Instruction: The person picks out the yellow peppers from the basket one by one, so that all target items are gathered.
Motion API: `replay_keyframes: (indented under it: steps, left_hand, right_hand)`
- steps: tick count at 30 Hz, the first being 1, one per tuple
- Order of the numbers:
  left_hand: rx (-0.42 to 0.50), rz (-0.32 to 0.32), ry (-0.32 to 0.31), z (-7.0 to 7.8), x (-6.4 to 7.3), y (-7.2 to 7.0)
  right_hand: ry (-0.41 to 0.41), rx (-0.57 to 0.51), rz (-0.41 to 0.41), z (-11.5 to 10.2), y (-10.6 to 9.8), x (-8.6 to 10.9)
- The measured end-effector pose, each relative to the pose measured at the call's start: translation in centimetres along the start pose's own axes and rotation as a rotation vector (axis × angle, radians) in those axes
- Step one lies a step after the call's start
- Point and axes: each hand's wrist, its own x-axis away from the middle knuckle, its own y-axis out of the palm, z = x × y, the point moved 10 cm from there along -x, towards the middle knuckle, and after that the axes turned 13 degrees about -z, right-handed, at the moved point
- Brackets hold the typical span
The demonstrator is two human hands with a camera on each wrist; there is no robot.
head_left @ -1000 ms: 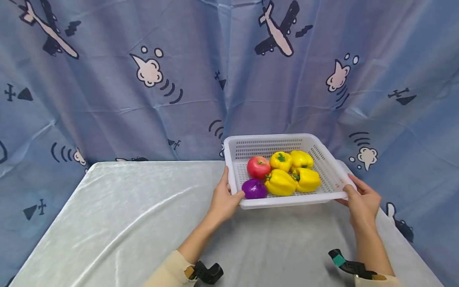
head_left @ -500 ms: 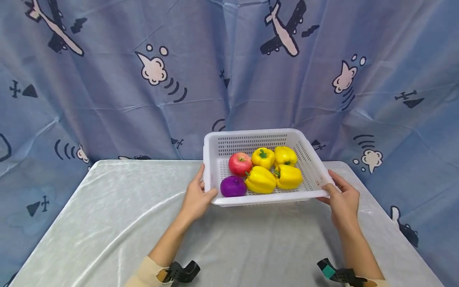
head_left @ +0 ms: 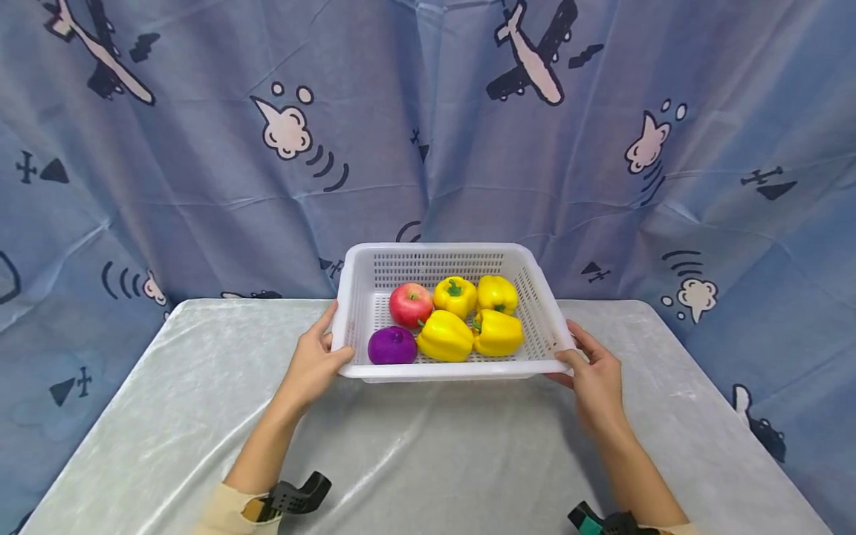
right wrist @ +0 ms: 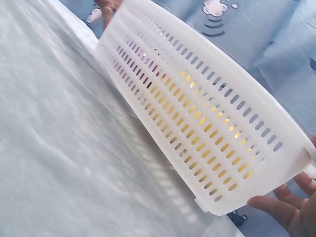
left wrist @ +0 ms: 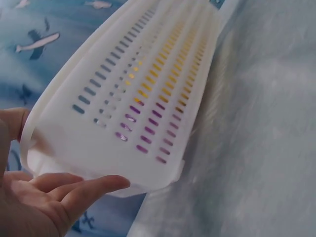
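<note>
Both hands hold a white slotted plastic basket (head_left: 448,369) above the table. My left hand (head_left: 313,365) grips its left end, thumb on the rim and fingers below, as the left wrist view shows with the hand (left wrist: 44,197) against the basket wall (left wrist: 74,158). At the right end my right hand (head_left: 595,377) grips the rim the same way. Inside lie a red apple (head_left: 411,305), a round purple vegetable (head_left: 392,346) and several yellow bell peppers (head_left: 445,336). In the right wrist view the basket's side (right wrist: 197,128) shows purple and yellow through its slots.
A table with a pale, shiny cloth (head_left: 428,461) lies below the basket. Behind it hangs a blue curtain (head_left: 374,148) printed with planes and clouds. Black straps (head_left: 297,494) sit on the wrists.
Both hands have carried the basket leftward from the right part of the table to near its middle. The apple, peppers and purple vegetable moved with it.
</note>
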Motion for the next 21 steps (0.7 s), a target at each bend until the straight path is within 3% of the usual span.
replay_keyframes:
  steps: [8,21]
  left_hand:
    - [-0.028,-0.03,-0.02,-0.9,0.3,-2.0]
    - [-0.031,-0.066,-0.04,-1.7,0.1,-2.6]
  right_hand:
    - [0.007,-0.014,-0.029,1.0,2.0,0.2]
    - [-0.032,0.036,-0.003,1.5,2.5,0.1]
